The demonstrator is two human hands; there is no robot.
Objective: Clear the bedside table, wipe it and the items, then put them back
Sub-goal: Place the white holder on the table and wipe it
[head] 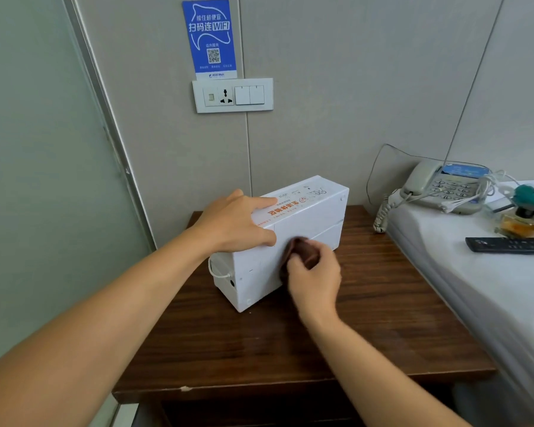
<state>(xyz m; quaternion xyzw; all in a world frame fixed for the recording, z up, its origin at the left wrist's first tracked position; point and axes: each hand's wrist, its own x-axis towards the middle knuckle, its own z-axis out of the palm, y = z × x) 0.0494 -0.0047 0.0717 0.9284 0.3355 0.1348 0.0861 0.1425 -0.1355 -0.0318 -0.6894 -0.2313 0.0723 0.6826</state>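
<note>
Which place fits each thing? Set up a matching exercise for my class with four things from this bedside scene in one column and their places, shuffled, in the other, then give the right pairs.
Things:
1. white box
2. brown cloth
3. telephone
4. blue WiFi sign

Places:
A. on the wall above the socket panel
B. on the bed, near the remote control
C. in the right hand, against the box's side
D. on the wooden bedside table, under the left hand

Pairs: 1-D, 2-C, 3-B, 4-A

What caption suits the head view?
Left hand steadies white box while right hand wipes it with brown cloth.
</note>
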